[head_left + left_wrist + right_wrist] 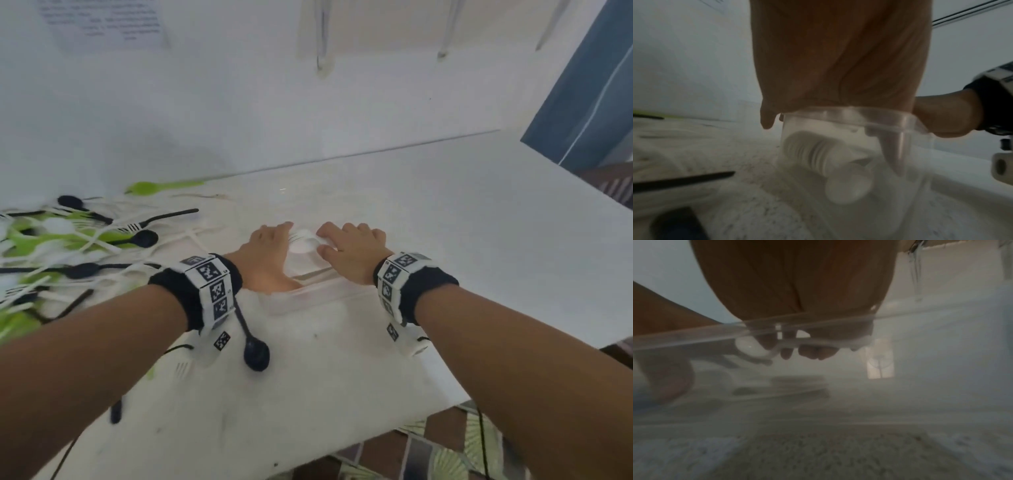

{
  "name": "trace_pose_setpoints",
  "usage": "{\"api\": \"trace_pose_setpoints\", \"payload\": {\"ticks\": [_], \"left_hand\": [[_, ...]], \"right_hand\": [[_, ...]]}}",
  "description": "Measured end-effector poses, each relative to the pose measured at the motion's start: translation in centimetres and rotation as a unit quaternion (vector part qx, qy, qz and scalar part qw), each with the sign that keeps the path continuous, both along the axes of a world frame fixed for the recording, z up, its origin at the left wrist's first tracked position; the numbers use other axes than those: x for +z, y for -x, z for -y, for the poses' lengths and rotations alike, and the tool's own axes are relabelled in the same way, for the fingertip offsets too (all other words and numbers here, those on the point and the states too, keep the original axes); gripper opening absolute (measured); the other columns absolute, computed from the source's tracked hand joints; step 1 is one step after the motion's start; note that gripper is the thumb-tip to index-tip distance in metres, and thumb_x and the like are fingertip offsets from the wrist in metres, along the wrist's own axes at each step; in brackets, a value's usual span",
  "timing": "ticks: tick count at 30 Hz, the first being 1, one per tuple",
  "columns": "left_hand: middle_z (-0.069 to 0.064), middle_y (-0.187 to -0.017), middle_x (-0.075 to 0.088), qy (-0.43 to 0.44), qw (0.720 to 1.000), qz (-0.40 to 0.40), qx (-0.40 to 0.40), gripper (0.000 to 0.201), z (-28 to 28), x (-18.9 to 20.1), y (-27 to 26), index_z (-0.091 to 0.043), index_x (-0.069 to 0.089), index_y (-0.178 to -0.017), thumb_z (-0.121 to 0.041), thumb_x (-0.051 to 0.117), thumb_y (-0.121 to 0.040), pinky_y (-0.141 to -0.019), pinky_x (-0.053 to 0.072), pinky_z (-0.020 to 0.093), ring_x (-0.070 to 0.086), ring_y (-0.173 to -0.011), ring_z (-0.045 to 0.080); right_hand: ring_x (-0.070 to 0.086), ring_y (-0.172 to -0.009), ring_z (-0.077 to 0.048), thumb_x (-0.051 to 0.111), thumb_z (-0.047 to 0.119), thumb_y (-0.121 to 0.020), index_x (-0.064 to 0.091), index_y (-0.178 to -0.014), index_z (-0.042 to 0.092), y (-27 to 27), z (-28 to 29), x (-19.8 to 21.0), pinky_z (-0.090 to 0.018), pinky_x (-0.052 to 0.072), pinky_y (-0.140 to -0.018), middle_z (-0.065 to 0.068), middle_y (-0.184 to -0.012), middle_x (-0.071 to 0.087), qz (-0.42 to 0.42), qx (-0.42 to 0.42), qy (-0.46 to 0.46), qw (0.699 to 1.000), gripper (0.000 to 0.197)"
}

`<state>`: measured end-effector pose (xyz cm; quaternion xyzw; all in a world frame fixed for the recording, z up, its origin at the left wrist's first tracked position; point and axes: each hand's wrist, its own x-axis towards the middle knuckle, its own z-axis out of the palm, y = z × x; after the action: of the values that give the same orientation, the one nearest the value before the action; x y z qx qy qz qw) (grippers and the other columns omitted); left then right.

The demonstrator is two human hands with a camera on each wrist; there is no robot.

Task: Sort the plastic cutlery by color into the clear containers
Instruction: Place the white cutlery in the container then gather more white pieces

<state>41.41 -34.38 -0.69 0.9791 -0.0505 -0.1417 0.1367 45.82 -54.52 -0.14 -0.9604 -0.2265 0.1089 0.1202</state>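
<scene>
- Far left on the white table (479, 205) lies the pile (61, 246) of loose cutlery: white, green and black pieces tangled together, blurred in the head view.
- A green spoon (161, 186) lies at the back of the pile, close to the wall, and a black fork (161, 217) points right from the heap.
- Nearer the front edge a black spoon (255, 353) lies just under the left wrist, its bowl toward the person.
- The left forearm comes in from the lower left, a marker-covered band on the wrist. The left hand (263, 253) reaches palm down over the left end of the container (301, 294), its thumb inside the near wall.
- From the left wrist view the fingers (767, 120) bend down over the clear rim (849, 112). Whether they actually grip it, I cannot tell.
- The container is clear and sits on the table between both hands, in the middle. White cutlery (818, 154) lies inside it, stacked and blurred.
- The right hand (352, 250) comes from the lower right, palm down over the container's right part, fingers curled.
- In the right wrist view those fingers (813, 352) pinch a white spoon (764, 348) below the rim, inside the container and above the white pieces lying at the bottom.
</scene>
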Motion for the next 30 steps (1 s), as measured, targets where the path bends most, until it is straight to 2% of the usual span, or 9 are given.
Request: {"api": "trace_pose_setpoints", "payload": {"ticks": [3, 5, 8, 11, 15, 19, 24, 26, 30], "left_hand": [[0.015, -0.162, 0.014, -0.067, 0.997, -0.019, 0.017, 0.124, 0.8, -0.4, -0.2, -0.013, -0.003, -0.160, -0.061, 0.077, -0.078, -0.121, 0.025, 0.053, 0.015, -0.150, 0.037], [0.015, -0.157, 0.019, -0.059, 0.997, -0.024, 0.033, 0.117, 0.9, -0.7, -0.3, -0.015, 0.001, -0.158, -0.056, 0.077, -0.080, -0.118, 0.029, 0.053, 0.020, -0.145, 0.038], [0.013, -0.151, 0.030, -0.049, 0.998, 0.000, 0.032, 0.111, 0.7, -0.8, -0.1, -0.015, 0.013, -0.156, -0.064, 0.067, -0.072, -0.117, 0.028, 0.047, 0.030, -0.140, 0.036], [0.011, -0.144, 0.041, -0.026, 0.999, 0.017, 0.037, 0.098, 0.7, -0.7, 0.3, -0.017, 0.025, -0.152, -0.052, 0.056, -0.066, -0.112, 0.030, 0.042, 0.037, -0.131, 0.032], [0.008, -0.135, 0.045, -0.022, 0.998, 0.033, 0.055, 0.082, 0.4, -1.0, 0.2, -0.023, 0.028, -0.148, -0.047, 0.063, -0.077, -0.106, 0.036, 0.045, 0.043, -0.123, 0.032], [0.008, -0.132, 0.045, -0.025, 0.997, 0.034, 0.068, 0.074, 0.6, -1.0, 0.0, -0.020, 0.031, -0.148, -0.034, 0.072, -0.089, -0.101, 0.036, 0.042, 0.043, -0.119, 0.030], [0.006, -0.133, 0.048, -0.012, 0.997, 0.042, 0.064, 0.072, 0.3, -1.1, 0.1, -0.022, 0.033, -0.147, -0.033, 0.073, -0.089, -0.103, 0.037, 0.041, 0.043, -0.119, 0.028], [0.004, -0.132, 0.049, -0.002, 0.997, 0.046, 0.063, 0.071, 0.4, -1.1, 0.2, -0.024, 0.034, -0.147, -0.033, 0.073, -0.089, -0.103, 0.037, 0.039, 0.043, -0.118, 0.025], [0.002, -0.131, 0.050, 0.000, 0.997, 0.054, 0.063, 0.068, 0.6, -1.0, 0.3, -0.025, 0.035, -0.146, -0.036, 0.072, -0.090, -0.101, 0.038, 0.036, 0.043, -0.116, 0.022]], "right_hand": [[0.044, -0.124, -0.032, 0.034, 0.047, -0.100, 0.039, -0.138, 0.038, -0.4, 0.0, -0.6, -0.050, 0.027, -0.102, -0.007, -0.134, 0.053, -0.023, 0.017, 0.012, 1.000, 0.039], [0.045, -0.124, -0.032, 0.034, 0.047, -0.100, 0.038, -0.138, 0.038, -0.7, 0.0, -0.8, -0.050, 0.028, -0.103, -0.008, -0.135, 0.053, -0.030, 0.024, 0.010, 0.999, 0.040], [0.046, -0.122, -0.032, 0.034, 0.046, -0.100, 0.039, -0.136, 0.037, -0.9, 0.1, -1.1, -0.051, 0.029, -0.102, -0.008, -0.133, 0.054, -0.029, 0.034, -0.007, 0.999, 0.038], [0.046, -0.120, -0.032, 0.033, 0.046, -0.100, 0.039, -0.137, 0.036, -0.9, 0.0, -1.3, -0.052, 0.030, -0.102, -0.008, -0.131, 0.054, -0.034, 0.042, -0.013, 0.998, 0.039], [0.044, -0.120, -0.031, 0.035, 0.041, -0.100, 0.044, -0.136, 0.032, -1.1, -0.1, -1.1, -0.051, 0.033, -0.102, -0.007, -0.130, 0.048, -0.034, 0.038, -0.026, 0.998, 0.038], [0.046, -0.114, -0.029, 0.037, 0.033, -0.099, 0.048, -0.128, 0.023, -0.9, -0.3, -0.8, -0.047, 0.035, -0.097, -0.005, -0.126, 0.052, -0.049, 0.031, -0.055, 0.997, 0.032], [0.056, -0.096, -0.023, 0.045, 0.033, -0.098, 0.049, -0.126, 0.032, -1.4, 0.7, 0.3, -0.045, 0.041, -0.096, 0.006, -0.101, 0.061, -0.141, 0.059, -0.084, 0.985, 0.029], [0.055, -0.094, -0.020, 0.054, 0.030, -0.097, 0.054, -0.123, 0.032, -1.7, 1.4, 0.7, -0.040, 0.046, -0.090, 0.012, -0.094, 0.054, -0.178, 0.088, -0.065, 0.978, 0.026], [0.053, -0.099, -0.013, 0.063, 0.030, -0.097, 0.065, -0.122, 0.029, -1.6, 2.1, 1.5, -0.028, 0.038, -0.085, 0.015, -0.096, 0.052, -0.155, 0.160, -0.001, 0.975, 0.026]]}}
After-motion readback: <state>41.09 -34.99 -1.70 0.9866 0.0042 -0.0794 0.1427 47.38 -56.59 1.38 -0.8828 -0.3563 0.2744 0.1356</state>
